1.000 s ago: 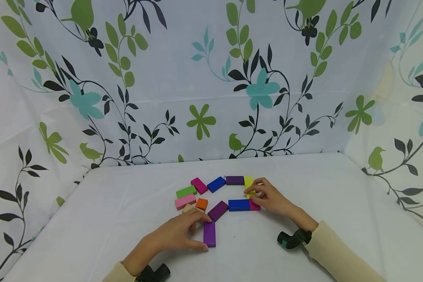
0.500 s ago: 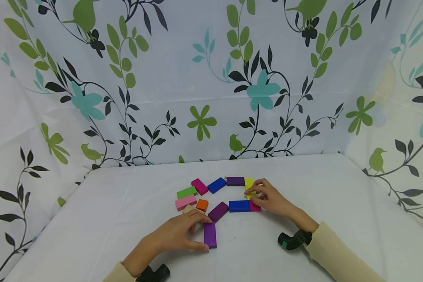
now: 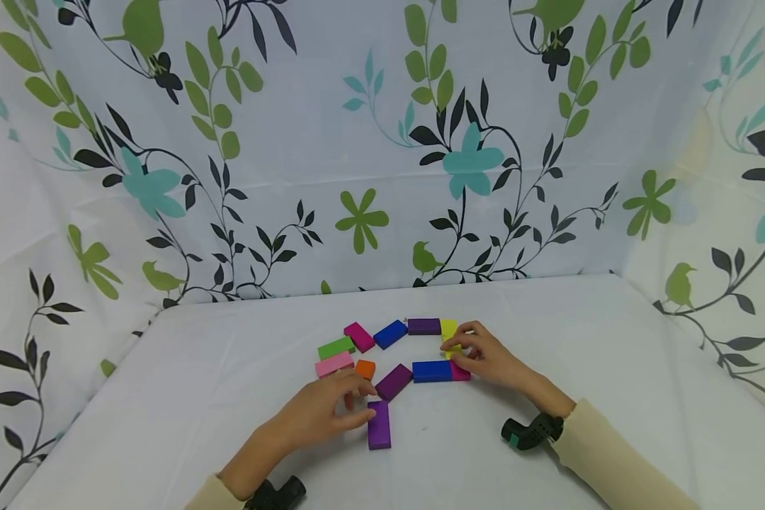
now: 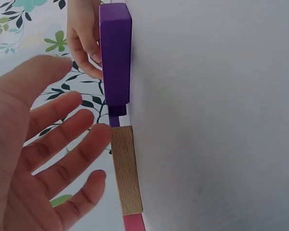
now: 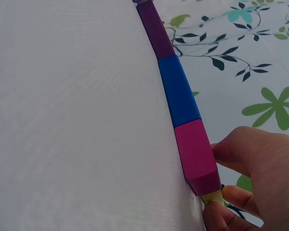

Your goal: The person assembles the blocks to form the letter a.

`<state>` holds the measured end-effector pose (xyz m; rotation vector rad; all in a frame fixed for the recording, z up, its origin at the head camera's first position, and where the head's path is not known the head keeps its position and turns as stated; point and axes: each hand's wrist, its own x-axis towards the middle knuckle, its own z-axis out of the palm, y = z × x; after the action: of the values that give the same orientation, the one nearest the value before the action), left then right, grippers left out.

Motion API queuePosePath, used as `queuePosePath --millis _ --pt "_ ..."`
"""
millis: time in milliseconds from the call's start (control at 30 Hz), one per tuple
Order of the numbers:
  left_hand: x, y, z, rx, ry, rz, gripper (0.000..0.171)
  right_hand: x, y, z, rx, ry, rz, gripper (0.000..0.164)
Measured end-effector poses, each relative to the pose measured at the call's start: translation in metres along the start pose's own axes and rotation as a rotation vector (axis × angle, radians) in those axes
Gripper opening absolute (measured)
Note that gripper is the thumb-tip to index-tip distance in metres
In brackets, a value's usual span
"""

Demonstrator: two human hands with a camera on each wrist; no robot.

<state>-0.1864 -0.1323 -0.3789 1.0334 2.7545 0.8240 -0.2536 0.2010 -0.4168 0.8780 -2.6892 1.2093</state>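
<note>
My left hand (image 3: pixel 325 414) hovers beside the violet block (image 3: pixel 379 426), its thumb overlapping the block in the head view. In the left wrist view the fingers are spread and apart from that block, with a plain wood block (image 4: pixel 126 171) behind the fingertips. My right hand (image 3: pixel 487 358) holds the yellow block (image 3: pixel 448 327) at the right end of the block outline, fingers curled about it. Next to it lie a magenta block (image 5: pixel 195 151) and a blue block (image 3: pixel 431 372). A dark purple block (image 3: pixel 394 382) sits between the blue and violet ones.
Along the outline's far and left sides lie another purple block (image 3: pixel 423 326), a blue block (image 3: pixel 390 333), a magenta block (image 3: pixel 360 337), a green block (image 3: pixel 336 348), a pink block (image 3: pixel 334 363) and an orange block (image 3: pixel 365 369). A patterned cloth (image 3: pixel 280 142) hangs behind the white table (image 3: pixel 516 304).
The left thumb and fingers have lifted off the violet block, the thumb moving up and the hand shifting slightly away. The right hand stays at the yellow block.
</note>
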Motion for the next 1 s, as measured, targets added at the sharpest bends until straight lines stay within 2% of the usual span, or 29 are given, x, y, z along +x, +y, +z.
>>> queuePosePath --millis 267,433,533,767,1000 --pt "0.008 -0.008 -0.001 0.114 0.136 0.047 0.019 0.002 -0.001 0.001 0.008 0.0 0.005 0.02" --pt "0.014 -0.018 -0.003 0.1 0.185 0.076 0.023 0.002 0.0 0.004 0.02 0.001 0.0 0.021" --pt "0.016 -0.023 -0.003 0.074 0.18 0.07 0.025 0.002 0.0 0.005 0.026 -0.003 0.008 0.021" --pt "0.016 -0.027 -0.004 0.14 0.167 0.027 0.025 0.001 0.001 0.004 0.02 -0.005 0.008 0.02" --pt "0.012 -0.033 -0.011 0.223 0.135 0.079 0.021 0.0 0.001 0.0 0.013 0.005 -0.012 0.02"
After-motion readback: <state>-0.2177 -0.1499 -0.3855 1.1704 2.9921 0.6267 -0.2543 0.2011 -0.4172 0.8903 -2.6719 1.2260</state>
